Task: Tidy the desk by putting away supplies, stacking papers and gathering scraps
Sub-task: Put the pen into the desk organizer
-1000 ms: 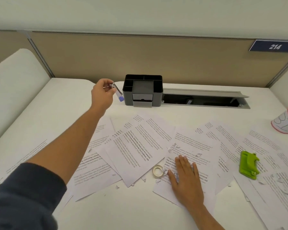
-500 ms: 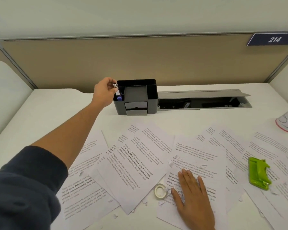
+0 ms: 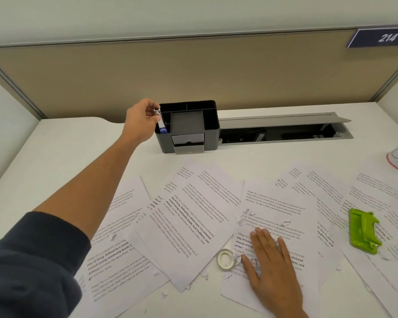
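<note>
Office cubicle: fabric partition (image 3: 193,72), numbered plate (image 3: 380,38), desk (image 3: 55,161) cable tray (image 3: 283,130).

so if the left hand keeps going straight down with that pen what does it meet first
Probably the floor of the dark grey desk organiser's left front compartment; the blue-tipped pen held by the left hand already dips inside. Depth unclear.

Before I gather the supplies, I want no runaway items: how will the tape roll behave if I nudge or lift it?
The tape roll lies flat on its side beside the right hand, so a nudge should slide it rather than roll it. It looks small and thin-walled, probably very light. Lifted and set on edge, its round shape could roll.
</note>
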